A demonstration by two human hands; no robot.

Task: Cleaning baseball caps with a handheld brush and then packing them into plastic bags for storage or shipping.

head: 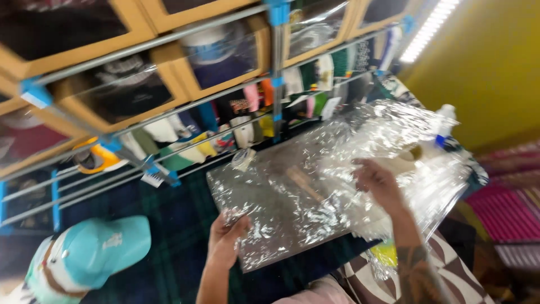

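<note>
Plastic bag (315, 186), clear, crinkled, glossy

Clear plastic bag (315, 191), turquoise cap (98, 250), dark plaid tablecloth (169, 225).

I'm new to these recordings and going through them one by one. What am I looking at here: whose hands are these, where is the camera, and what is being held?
There is no machine here: a person works with two bare hands, and the single picture comes from a camera worn on their head, looking down. The left hand grips the near edge of a clear plastic bag. The right hand presses into crinkled clear plastic bunched further right. The bag lies on a dark plaid cloth. A light blue cap sits at the lower left. Behind are wooden boxes with clear windows and grey rails with blue joints. The picture is blurred, so finer details cannot be told.
</note>
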